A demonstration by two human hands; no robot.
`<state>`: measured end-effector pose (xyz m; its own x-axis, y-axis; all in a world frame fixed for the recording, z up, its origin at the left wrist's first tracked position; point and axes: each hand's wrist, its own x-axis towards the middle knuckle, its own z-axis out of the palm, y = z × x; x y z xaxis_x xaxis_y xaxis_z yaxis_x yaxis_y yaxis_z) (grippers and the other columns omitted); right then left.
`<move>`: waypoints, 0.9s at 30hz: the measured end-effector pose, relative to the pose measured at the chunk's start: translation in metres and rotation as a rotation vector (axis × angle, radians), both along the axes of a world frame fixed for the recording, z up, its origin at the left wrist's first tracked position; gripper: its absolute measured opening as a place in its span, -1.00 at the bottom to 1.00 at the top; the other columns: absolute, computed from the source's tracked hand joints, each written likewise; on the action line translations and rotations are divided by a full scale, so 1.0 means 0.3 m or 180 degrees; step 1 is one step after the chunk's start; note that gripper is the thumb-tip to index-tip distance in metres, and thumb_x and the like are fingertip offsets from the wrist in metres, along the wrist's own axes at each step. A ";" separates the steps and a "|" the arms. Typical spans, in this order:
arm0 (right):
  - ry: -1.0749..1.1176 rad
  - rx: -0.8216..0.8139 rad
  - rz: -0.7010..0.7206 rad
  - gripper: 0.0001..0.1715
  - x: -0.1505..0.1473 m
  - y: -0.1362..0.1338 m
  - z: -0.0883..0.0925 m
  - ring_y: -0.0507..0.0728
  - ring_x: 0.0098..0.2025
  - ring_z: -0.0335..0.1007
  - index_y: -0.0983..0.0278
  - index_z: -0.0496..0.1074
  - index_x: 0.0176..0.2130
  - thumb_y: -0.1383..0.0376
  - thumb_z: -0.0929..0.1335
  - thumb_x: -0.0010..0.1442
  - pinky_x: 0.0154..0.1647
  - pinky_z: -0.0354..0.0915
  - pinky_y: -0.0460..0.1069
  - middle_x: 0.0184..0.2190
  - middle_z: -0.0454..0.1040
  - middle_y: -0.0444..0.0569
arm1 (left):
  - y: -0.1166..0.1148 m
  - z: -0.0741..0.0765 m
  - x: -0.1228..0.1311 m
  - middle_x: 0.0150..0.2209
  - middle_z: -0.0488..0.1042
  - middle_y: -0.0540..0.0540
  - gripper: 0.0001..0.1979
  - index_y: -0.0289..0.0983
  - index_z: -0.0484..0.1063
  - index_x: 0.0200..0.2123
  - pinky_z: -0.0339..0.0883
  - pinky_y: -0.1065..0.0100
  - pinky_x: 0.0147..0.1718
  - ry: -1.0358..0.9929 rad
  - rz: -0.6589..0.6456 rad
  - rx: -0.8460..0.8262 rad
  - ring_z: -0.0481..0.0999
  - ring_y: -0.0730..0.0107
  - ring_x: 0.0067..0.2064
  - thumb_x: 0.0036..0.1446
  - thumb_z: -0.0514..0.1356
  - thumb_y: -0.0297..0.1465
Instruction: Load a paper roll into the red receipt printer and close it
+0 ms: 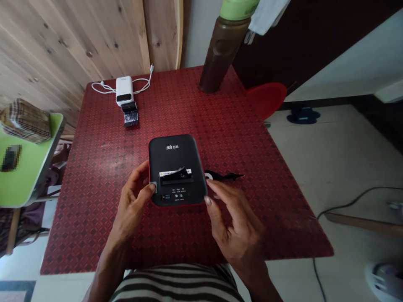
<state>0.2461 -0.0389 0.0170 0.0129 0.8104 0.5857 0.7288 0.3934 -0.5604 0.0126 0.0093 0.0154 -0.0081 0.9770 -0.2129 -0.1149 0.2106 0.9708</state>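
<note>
A black box-shaped device [176, 157] with rounded corners, a white logo, a slot and small buttons and lights near its front edge lies in front of me; it looks like a small printer. A crumpled black strip [181, 172] sticks out of the slot, over a white warning label. My left hand [134, 197] grips the device's left side, its thumb on a grey tab [153, 187] and its fingers along the edge. My right hand [234, 214] is at the right front corner, thumb and forefinger apart, fingertips at the edge. Another black strip [225, 175] lies beside it.
The red patterned table [103, 226] holds a white power bank-like device [124, 90] with a cable and black strip, and a tall brown bottle [220, 50] with a green lid. A red stool [267, 98] stands right; a green table [19, 184] stands left.
</note>
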 end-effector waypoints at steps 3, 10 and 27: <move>0.0022 -0.0040 -0.0005 -0.59 -0.003 0.000 0.003 0.16 0.13 0.72 0.32 0.53 0.28 0.51 0.42 0.51 0.20 0.65 0.04 0.09 0.74 0.16 | -0.002 0.008 0.007 0.37 0.62 -0.14 -0.48 -0.04 0.60 0.36 0.46 -0.09 0.40 0.0025 0.0009 -0.0018 0.61 -0.07 0.39 0.39 0.43 -0.20; 0.0118 -0.0042 -0.0018 -0.58 -0.007 0.002 0.001 0.16 0.11 0.75 0.32 0.55 0.28 0.51 0.43 0.50 0.24 0.63 0.01 0.09 0.75 0.14 | 0.005 0.010 0.021 0.37 0.62 -0.14 -0.50 -0.05 0.61 0.35 0.37 -0.10 0.47 0.0038 0.0077 -0.0012 0.56 -0.08 0.44 0.38 0.41 -0.22; -0.0890 -0.0060 0.0712 -0.68 0.011 0.267 0.143 0.23 0.04 0.71 0.28 0.63 0.08 0.56 0.35 0.55 0.15 0.58 0.16 0.02 0.79 0.07 | -0.010 -0.033 0.002 0.44 0.57 -0.11 -0.45 0.00 0.54 0.44 0.44 -0.10 0.41 0.0190 -0.0078 0.0284 0.54 -0.11 0.46 0.46 0.35 -0.11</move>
